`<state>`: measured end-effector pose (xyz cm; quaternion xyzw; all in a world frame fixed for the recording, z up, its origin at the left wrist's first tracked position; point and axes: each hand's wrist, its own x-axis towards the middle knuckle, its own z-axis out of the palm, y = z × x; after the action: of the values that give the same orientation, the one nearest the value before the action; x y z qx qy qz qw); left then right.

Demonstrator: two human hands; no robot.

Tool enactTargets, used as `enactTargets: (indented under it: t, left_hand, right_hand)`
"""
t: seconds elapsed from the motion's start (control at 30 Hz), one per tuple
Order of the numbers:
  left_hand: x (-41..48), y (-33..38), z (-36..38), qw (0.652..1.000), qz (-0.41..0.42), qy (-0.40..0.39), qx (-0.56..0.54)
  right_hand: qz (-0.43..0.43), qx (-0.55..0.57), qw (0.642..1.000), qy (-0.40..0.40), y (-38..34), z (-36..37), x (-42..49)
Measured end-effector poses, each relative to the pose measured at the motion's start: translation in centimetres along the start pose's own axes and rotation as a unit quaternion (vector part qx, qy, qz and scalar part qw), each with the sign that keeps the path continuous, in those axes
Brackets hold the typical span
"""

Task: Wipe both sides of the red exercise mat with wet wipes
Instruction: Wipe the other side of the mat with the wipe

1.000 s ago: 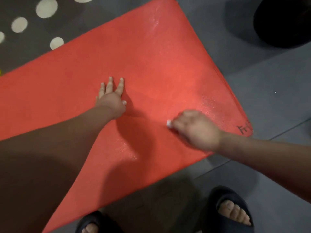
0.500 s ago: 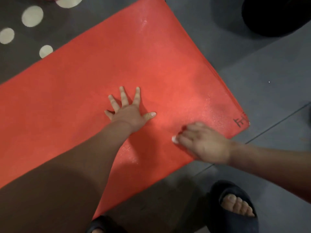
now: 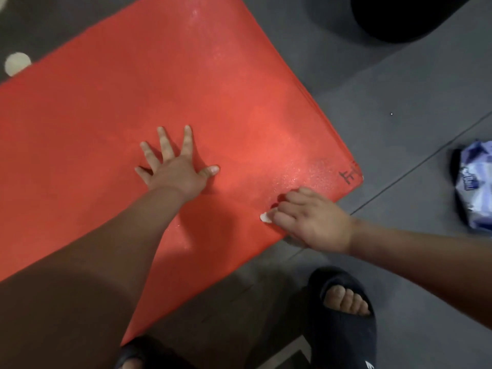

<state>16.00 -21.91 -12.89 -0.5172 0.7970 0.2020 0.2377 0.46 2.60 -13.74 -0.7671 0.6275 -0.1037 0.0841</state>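
The red exercise mat (image 3: 165, 83) lies flat on the grey floor and runs off the left edge of the view. My left hand (image 3: 175, 166) presses flat on its middle with the fingers spread. My right hand (image 3: 311, 219) grips a bunched white wet wipe (image 3: 265, 217) against the mat near its front right corner, beside a small black mark (image 3: 347, 177). Only the tip of the wipe shows past my fingers. The mat surface glistens wet around that corner.
A blue and white pack of wipes (image 3: 474, 182) lies on the floor at the right edge. A large black round object (image 3: 407, 14) sits at the top right. My feet in black slides (image 3: 346, 320) stand at the mat's near edge. A dark rug with pale dots (image 3: 17, 62) lies top left.
My right hand has dragged the wipe towards the mat's near right edge. My left hand has spread its fingers and shifted right on the mat. The view has turned, and the wipe pack now shows.
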Motion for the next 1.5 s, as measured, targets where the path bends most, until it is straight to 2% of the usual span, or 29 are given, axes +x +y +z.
enactTargets:
  t: [0.07, 0.13, 0.2, 0.27, 0.37, 0.43, 0.5, 0.6, 0.7, 0.77, 0.83, 0.9, 0.93, 1.0, 1.07, 1.1, 1.17, 1.23, 1.33, 1.43, 1.5]
  left_hand:
    - [-0.1, -0.1, 0.3, 1.000, 0.002, 0.009, -0.001]
    - [-0.2, -0.1, 0.5, 1.000, 0.002, 0.018, -0.005]
    - [-0.3, 0.0, 0.6, 1.000, 0.001, 0.020, -0.011]
    - [-0.3, 0.1, 0.6, 1.000, 0.000, 0.022, -0.014]
    - [-0.5, 0.0, 0.8, 0.999, 0.002, 0.027, -0.017]
    - [-0.6, -0.1, 0.9, 0.999, 0.006, 0.035, -0.020]
    - [-0.9, -0.1, 1.1, 0.999, 0.013, 0.043, -0.025]
    - [-1.4, -0.4, 1.5, 0.998, 0.019, 0.055, -0.029]
    - [-1.6, -1.3, 1.4, 0.997, 0.033, 0.062, -0.036]
    - [-1.7, -2.3, 1.4, 0.995, 0.057, 0.070, -0.029]
    - [-2.2, -3.4, 1.2, 0.993, 0.092, 0.072, 0.006]
    - [-2.9, -4.8, 0.9, 0.987, 0.135, 0.067, 0.062]
    - [-3.0, -5.3, 0.6, 0.982, 0.159, 0.063, 0.085]
    - [-2.9, -6.5, -0.3, 0.970, 0.207, 0.041, 0.123]
    - [-2.7, -8.0, -1.4, 0.958, 0.237, 0.010, 0.160]
    - [-2.5, -8.7, -1.8, 0.952, 0.252, -0.004, 0.176]
    - [-1.8, -10.0, -2.6, 0.935, 0.280, -0.033, 0.214]
    - [-1.3, -11.6, -3.6, 0.924, 0.288, -0.063, 0.242]
    - [-1.1, -13.1, -4.1, 0.923, 0.294, -0.066, 0.240]
    - [-1.8, -14.5, -3.6, 0.937, 0.276, -0.063, 0.205]
    - [-2.4, -15.6, -3.2, 0.940, 0.280, -0.060, 0.183]
  right_hand:
    - [0.082, -0.041, 0.995, 0.032, 2.8, -0.4, 0.2]
    - [0.211, -0.111, 0.968, 0.083, 6.9, -1.6, 0.1]
    - [0.295, -0.122, 0.942, 0.102, 8.3, -2.0, -0.4]
    - [0.283, -0.106, 0.946, 0.114, 5.9, -1.4, -0.6]
    - [0.124, -0.009, 0.991, 0.056, 0.2, 0.3, -1.7]
    - [0.078, -0.006, 0.996, 0.031, 0.2, 0.2, -2.6]
    - [0.165, -0.044, 0.983, 0.072, 2.9, -0.3, -3.4]
    - [0.325, -0.106, 0.934, 0.104, 6.5, -1.5, -4.4]
    - [0.336, -0.074, 0.932, 0.112, 3.5, -0.8, -3.3]
    - [0.268, -0.003, 0.959, 0.095, -0.9, 0.6, -1.9]
    - [0.157, 0.032, 0.985, 0.067, -4.8, 2.0, -0.6]
    - [0.054, 0.025, 0.997, 0.057, -5.0, 2.4, 0.9]
    - [0.040, 0.008, 0.997, 0.061, -3.5, 2.4, 1.9]
    - [0.091, -0.041, 0.991, 0.088, 0.2, 1.9, 4.2]
    - [0.193, -0.078, 0.972, 0.110, 3.6, 0.6, 6.4]
    - [0.239, -0.077, 0.961, 0.117, 4.1, 0.4, 7.0]
    - [0.270, -0.067, 0.953, 0.120, 2.9, 0.5, 8.1]
    - [0.201, -0.020, 0.976, 0.085, -0.2, 1.3, 8.1]
    - [-0.010, 0.016, 1.000, 0.013, -2.6, 1.8, 6.7]
    - [-0.168, -0.022, 0.985, -0.032, 0.7, 0.6, 9.2]
    - [-0.237, -0.068, 0.967, -0.060, 3.9, -0.5, 12.3]
